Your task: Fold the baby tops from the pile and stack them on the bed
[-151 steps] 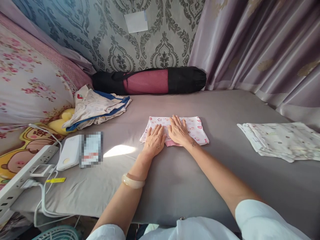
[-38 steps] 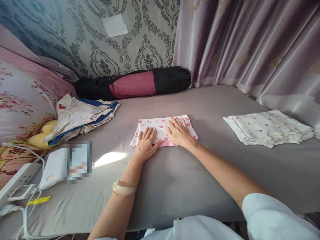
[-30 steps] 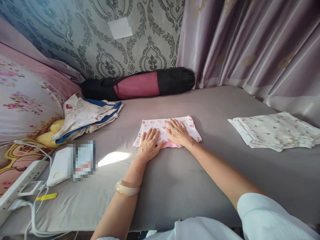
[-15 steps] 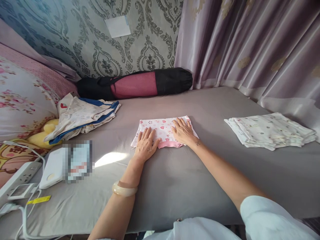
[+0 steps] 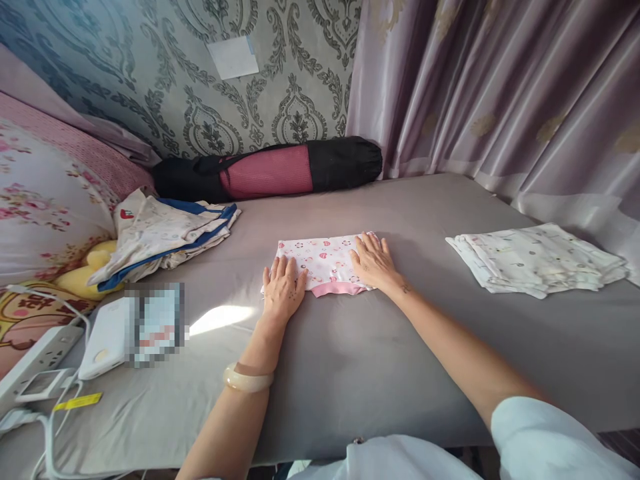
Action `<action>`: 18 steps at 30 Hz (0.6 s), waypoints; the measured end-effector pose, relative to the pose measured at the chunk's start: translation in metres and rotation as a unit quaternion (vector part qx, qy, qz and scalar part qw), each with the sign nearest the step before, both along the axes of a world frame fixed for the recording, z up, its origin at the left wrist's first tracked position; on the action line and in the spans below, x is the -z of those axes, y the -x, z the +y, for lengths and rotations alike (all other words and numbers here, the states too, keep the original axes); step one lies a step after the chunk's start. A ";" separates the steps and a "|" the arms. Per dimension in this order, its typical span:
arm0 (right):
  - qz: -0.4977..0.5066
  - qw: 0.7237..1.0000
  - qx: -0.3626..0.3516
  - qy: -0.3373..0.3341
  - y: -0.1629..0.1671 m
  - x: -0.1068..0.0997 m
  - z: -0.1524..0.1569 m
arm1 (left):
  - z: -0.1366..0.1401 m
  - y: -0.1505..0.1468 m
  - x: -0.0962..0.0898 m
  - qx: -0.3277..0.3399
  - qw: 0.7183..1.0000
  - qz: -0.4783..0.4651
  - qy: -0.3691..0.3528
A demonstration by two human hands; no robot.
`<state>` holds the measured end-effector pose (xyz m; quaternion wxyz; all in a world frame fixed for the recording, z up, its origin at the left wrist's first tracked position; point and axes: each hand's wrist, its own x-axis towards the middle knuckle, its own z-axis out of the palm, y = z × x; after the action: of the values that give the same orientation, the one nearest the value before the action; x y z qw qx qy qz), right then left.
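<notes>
Soft printed cloth garment, matt sheet

Rolled mat bag; folded cloths

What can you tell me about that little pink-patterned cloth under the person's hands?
The folded cloth is white, soft-looking fabric printed with small pink and red motifs, with a plain pink band along its near edge. It lies flat as a neat rectangle on the grey bed sheet. The left hand presses open-palmed on its left end, and the right hand lies flat on its right end.
</notes>
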<state>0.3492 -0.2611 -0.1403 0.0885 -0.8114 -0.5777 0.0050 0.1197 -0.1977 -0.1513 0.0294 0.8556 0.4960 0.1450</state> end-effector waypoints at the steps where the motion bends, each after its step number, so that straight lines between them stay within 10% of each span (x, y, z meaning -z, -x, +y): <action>1: -0.006 1.000 0.007 -0.005 -0.001 0.000 -0.003 | 0.000 0.000 0.001 -0.015 1.000 -0.001 -0.001; 18: 0.159 0.981 0.094 -0.064 -0.019 -0.003 -0.006 | 0.008 0.003 -0.007 -0.150 0.987 -0.049 0.029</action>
<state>0.3687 -0.2676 -0.1370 0.2314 -0.8433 -0.4769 0.0884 0.1167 -0.1893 -0.1441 0.0566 0.7620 0.6208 0.1753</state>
